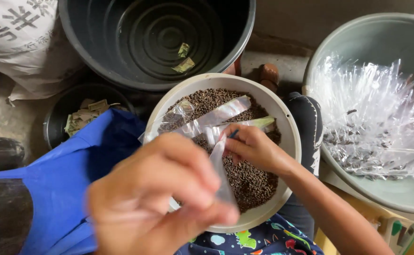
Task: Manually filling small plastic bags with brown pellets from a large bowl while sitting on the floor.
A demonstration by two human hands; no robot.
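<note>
This looks like a small home workshop for packing seeds, set on a bare concrete floor [282, 66]. A white bowl [289, 127] holds dark seeds, a grey basin [358, 42] holds many clear plastic bags, and a black tub [98, 56] and a printed woven sack [22, 52] stand close by.

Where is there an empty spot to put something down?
The big dark tub above the white bowl is mostly bare, with only two paper scraps. The white bowl is crowded with seeds, clear bags and both hands. The grey basin holds heaped plastic bags.
</note>
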